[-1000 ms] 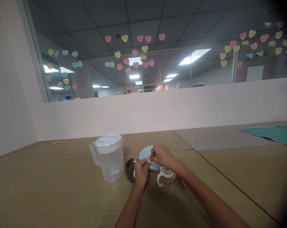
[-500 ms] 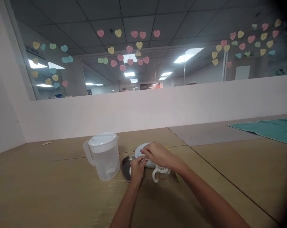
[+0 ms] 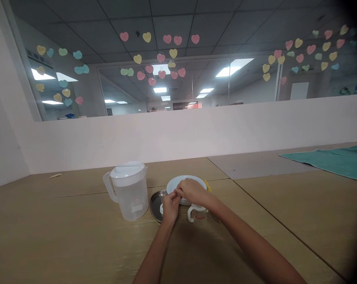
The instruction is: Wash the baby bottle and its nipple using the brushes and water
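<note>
My left hand (image 3: 170,208) is closed, its fingertips pinching a small clear round piece that the fingers now mostly hide. Meeting it from above, my right hand (image 3: 193,190) has its fingers closed on the same piece. Both are over the near edge of a pale round dish (image 3: 175,181). Below my right wrist stands a clear baby bottle (image 3: 199,217) with white handles and red print, its top partly covered. Behind my left hand lies a round metal tray (image 3: 153,206) with a white part (image 3: 161,209) in it.
A clear plastic jug (image 3: 132,199) with a white lid stands left of the tray. A yellow item (image 3: 208,186) pokes out behind my right wrist. The teal cloth (image 3: 335,159) lies far right, and a thin flat scrap (image 3: 56,175) far left. A wall with a window borders the table.
The view has turned slightly to the right. My hands have drawn closer together, and the clear piece that showed between them is now mostly covered by my fingers.
</note>
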`<move>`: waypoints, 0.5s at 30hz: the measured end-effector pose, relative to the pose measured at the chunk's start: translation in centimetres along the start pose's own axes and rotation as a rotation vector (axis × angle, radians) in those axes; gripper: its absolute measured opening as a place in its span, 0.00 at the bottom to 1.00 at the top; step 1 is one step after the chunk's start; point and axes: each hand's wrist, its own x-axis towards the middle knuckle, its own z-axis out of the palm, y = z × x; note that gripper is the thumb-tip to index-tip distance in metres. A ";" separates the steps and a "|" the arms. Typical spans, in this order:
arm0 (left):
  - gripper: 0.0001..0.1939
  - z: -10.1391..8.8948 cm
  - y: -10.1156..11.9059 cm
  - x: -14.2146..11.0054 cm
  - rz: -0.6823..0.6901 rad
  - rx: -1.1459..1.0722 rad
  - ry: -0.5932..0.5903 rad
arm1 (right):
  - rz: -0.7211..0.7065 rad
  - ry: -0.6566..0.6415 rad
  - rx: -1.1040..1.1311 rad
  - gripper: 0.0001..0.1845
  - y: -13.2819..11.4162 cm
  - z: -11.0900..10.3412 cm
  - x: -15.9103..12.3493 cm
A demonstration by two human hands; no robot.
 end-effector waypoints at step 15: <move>0.15 -0.4 0.7 0.3 0.092 -0.071 0.083 | -0.048 0.111 -0.171 0.19 0.3 0.9 0.6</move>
